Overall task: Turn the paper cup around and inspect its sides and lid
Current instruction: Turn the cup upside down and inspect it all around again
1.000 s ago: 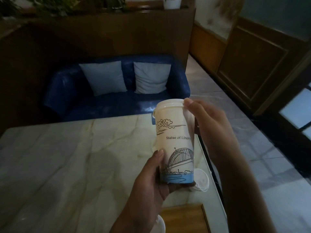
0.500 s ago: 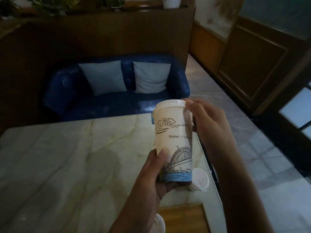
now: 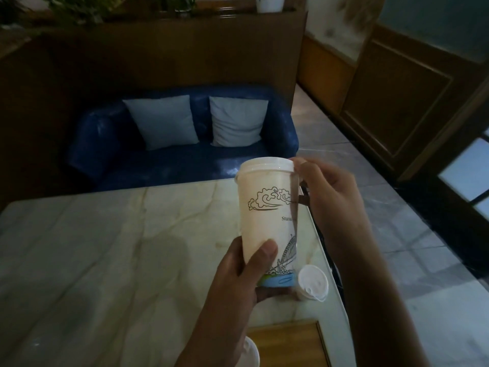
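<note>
A tall white paper cup with a white lid is held upright above the marble table. Its side shows a line-drawn cloud, part of the word "Statue", a bridge and a blue band at the base. My left hand grips the cup's lower part, thumb across the front. My right hand pinches the lid's right rim with its fingertips. The cup's far side is hidden.
A second lidded white cup stands on the table just right of the held cup, near the table's right edge. A wooden board lies at the near edge. A blue sofa with two pale cushions faces the table.
The cup has turned: its text and bridge drawing have slid toward the right edge, leaving more blank white side facing me. Both hands keep their hold.
</note>
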The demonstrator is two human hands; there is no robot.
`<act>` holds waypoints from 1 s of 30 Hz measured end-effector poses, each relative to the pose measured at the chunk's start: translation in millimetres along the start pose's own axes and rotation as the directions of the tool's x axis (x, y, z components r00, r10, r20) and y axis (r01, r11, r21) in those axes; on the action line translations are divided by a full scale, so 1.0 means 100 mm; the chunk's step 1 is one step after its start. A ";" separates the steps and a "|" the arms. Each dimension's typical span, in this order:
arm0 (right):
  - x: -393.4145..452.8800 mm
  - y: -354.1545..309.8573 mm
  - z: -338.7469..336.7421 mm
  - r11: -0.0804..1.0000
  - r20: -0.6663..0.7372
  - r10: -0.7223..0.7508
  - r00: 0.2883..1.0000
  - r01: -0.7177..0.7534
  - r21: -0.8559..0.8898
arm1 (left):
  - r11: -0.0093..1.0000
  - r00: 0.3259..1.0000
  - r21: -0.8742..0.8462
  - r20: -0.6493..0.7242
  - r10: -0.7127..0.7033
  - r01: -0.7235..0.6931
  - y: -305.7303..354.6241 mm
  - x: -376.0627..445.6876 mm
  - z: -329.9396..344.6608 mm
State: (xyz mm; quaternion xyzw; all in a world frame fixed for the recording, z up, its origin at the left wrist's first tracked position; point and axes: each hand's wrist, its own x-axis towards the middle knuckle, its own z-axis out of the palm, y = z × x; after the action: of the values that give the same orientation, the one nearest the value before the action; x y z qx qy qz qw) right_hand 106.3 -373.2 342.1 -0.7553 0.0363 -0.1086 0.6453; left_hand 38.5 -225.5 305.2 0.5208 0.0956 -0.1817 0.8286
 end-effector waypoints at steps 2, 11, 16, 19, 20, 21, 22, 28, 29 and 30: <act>0.00 -0.01 0.00 1.000 0.018 -0.001 1.000 0.001 0.011 | 0.999 0.998 0.016 -0.043 0.052 -0.052 0.00 0.01 -0.01; -0.04 -0.10 0.05 0.995 0.125 0.060 0.990 -0.070 0.075 | 0.990 0.990 0.081 -0.070 0.119 -0.113 0.02 -0.02 0.00; -0.06 -0.12 0.03 0.974 0.112 0.093 0.989 -0.114 0.196 | 0.919 0.986 -0.377 0.154 -0.057 0.112 0.06 -0.04 -0.09; -0.05 -0.14 0.02 0.956 0.118 0.121 0.986 -0.148 0.254 | 0.869 0.930 -0.429 0.356 -0.090 0.248 0.07 -0.02 -0.11; -0.05 -0.13 0.02 0.951 0.114 0.126 0.986 -0.152 0.270 | 0.852 0.905 -0.434 0.415 -0.097 0.291 0.07 -0.02 -0.12; -0.05 -0.13 0.02 0.946 0.111 0.128 0.986 -0.155 0.284 | 0.837 0.880 -0.439 0.463 -0.102 0.328 0.06 -0.01 -0.12; -0.05 -0.13 0.02 0.942 0.109 0.130 0.986 -0.157 0.296 | 0.819 0.859 -0.447 0.501 -0.104 0.360 0.05 0.00 -0.13; -0.04 -0.11 0.01 0.927 0.124 0.151 0.981 -0.184 0.327 | 0.770 0.815 -0.466 0.567 -0.119 0.436 0.02 0.04 -0.15; -0.04 -0.10 0.01 0.927 0.125 0.152 0.980 -0.186 0.326 | 0.766 0.811 -0.466 0.572 -0.121 0.443 0.02 0.05 -0.15; -0.04 -0.10 0.01 0.927 0.124 0.153 0.980 -0.186 0.326 | 0.763 0.806 -0.465 0.579 -0.122 0.449 0.01 0.05 -0.15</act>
State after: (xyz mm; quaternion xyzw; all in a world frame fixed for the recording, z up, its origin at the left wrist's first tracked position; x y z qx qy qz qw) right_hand 102.2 -369.8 351.3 -0.6326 0.0512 -0.0205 0.7725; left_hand 43.8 -212.6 297.8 0.1514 0.0023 -0.4053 0.9016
